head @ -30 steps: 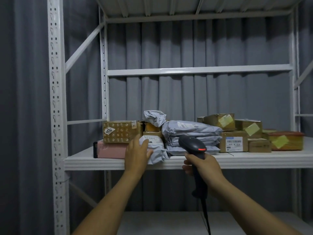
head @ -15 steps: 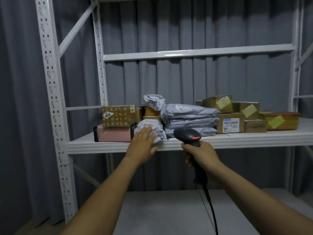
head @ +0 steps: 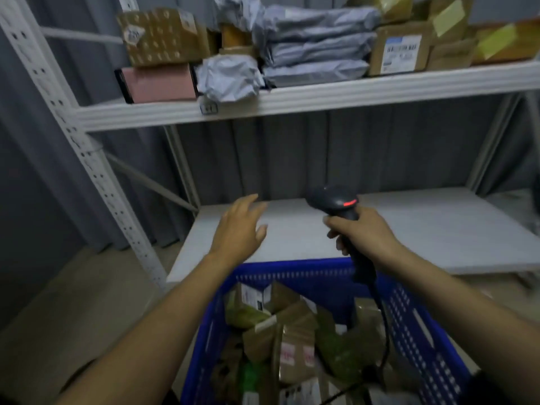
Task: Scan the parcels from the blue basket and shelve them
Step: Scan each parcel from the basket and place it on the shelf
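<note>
A blue basket [head: 420,325] stands low in front of me, filled with several brown and green parcels [head: 292,340]. My left hand [head: 238,228] hovers above the basket's far rim with fingers spread and holds nothing. My right hand [head: 361,229] grips the handle of a black barcode scanner [head: 336,200], whose cable runs down into the basket. On the upper shelf [head: 292,102] lie a crumpled grey mailer [head: 228,77], a stack of grey mailers [head: 315,45], a pink box [head: 159,83] and several cardboard boxes [head: 400,51].
A white lower shelf board [head: 423,229] lies behind the basket. The rack's perforated white upright [head: 87,159] stands at the left, with a diagonal brace behind it. Grey curtains hang behind the rack. Bare floor [head: 73,302] lies to the left of the basket.
My view has tilted down from the upper shelf to the basket. My left hand has left the grey mailer on the shelf and dropped to above the basket. The scanner came down too.
</note>
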Demonstrator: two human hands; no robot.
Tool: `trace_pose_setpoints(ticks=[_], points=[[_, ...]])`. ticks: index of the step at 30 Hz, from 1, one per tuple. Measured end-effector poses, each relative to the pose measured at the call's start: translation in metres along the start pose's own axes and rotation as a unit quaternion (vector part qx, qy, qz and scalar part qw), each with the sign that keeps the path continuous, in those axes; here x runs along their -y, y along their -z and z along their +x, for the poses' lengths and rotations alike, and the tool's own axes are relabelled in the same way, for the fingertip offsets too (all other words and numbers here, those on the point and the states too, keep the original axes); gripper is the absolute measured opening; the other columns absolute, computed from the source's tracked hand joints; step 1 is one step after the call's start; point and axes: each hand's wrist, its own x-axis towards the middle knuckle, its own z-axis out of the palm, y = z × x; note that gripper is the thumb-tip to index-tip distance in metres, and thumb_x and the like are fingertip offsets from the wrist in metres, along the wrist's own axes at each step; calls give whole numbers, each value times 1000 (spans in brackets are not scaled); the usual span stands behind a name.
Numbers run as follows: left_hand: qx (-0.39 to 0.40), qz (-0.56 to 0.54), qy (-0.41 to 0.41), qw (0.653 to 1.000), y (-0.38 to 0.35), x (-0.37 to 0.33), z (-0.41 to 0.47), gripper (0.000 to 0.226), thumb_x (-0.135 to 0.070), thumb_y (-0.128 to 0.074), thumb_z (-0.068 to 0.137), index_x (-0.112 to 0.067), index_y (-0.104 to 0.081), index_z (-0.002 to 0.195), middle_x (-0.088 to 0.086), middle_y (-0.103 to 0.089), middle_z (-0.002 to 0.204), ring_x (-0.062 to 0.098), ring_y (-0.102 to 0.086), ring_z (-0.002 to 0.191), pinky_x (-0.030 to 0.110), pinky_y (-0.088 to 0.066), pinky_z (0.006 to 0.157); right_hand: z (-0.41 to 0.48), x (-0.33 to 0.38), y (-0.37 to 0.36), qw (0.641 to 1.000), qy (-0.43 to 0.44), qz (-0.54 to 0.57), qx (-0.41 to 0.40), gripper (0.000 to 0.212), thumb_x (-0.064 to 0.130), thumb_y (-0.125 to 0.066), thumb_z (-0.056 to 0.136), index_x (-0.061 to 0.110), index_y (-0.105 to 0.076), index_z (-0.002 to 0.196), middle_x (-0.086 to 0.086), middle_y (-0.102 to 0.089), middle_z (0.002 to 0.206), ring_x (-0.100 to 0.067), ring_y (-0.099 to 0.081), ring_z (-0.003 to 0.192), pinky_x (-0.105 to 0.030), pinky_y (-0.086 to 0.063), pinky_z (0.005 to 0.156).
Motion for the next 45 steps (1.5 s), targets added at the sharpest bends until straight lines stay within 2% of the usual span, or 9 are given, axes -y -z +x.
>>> trace_pose_setpoints(ticks=[5,10,15,19,25,31,37,40,45], points=[[165,-27,92,982,-80,-14,-89,50,-34,-52,96,-24,-42,144,1,-34,152,21,-32,138,37,-29,115,-18,-93,-17,992,-72,-85,55,20,28,-70,87,10,-62,86,-6,-66,58,-15,-62,49,-26,-49,52],[270,-90,131,950,-151,-23,-149,38,-41,-50,92,-32,-50,129,-5,-49,137,13,-49,117,34,-45,97,-20,-174,-22,980,-122,-136,75,27,34,-72,84,10,-65,93,-7,-70,79,-15,-66,72,-32,-53,71],[368,-131,192,900,-216,-48,-179,80,-48,-56,92,-20,-15,154,9,-18,158,24,-44,130,31,-44,98,0,-205,-27,968,-110,-194,117,32,39,-70,85,10,-66,99,-5,-69,90,-9,-59,75,-17,-40,61],[358,-175,269,877,-242,-62,-190,112,-54,-70,80,-19,7,154,14,1,160,30,-33,138,34,-43,101,6,-221,-22,969,-160,-159,104,33,37,-72,83,8,-65,96,-10,-69,81,-18,-63,70,-35,-52,68],[257,-345,400,810,-255,-66,-197,141,-50,-87,58,-32,19,149,4,-40,146,14,-49,123,26,-47,94,5,-232,-15,966,-223,-82,98,23,30,-71,86,8,-63,87,0,-61,48,-10,-58,40,-25,-46,47],[218,-461,451,733,-251,-65,-211,119,-6,-87,65,-21,-6,150,-3,-50,130,1,-54,104,14,-50,76,-6,-234,-19,965,-227,-68,111,21,22,-71,87,4,-62,83,1,-58,44,-10,-56,37,-25,-46,44],[248,-502,442,701,-250,-58,-208,98,-6,-85,67,-31,-26,141,-1,-58,123,10,-61,105,32,-58,78,-12,-232,-23,964,-234,-47,119,22,21,-69,88,1,-63,83,0,-58,46,-11,-55,39,-25,-45,44],[247,-513,443,693,-242,-63,-195,80,-1,-81,71,-34,-37,129,4,-60,121,12,-63,100,25,-56,66,-11,-232,-23,963,-244,-36,111,23,22,-70,87,0,-64,88,-2,-60,52,-14,-58,44,-27,-48,46],[148,-561,437,687,-210,-70,-170,74,-5,-79,74,-34,-40,130,-2,-61,119,11,-68,95,27,-57,68,-8,-230,-22,967,-243,-15,81,20,24,-68,89,4,-65,87,-5,-62,54,-13,-57,44,-26,-46,48]])
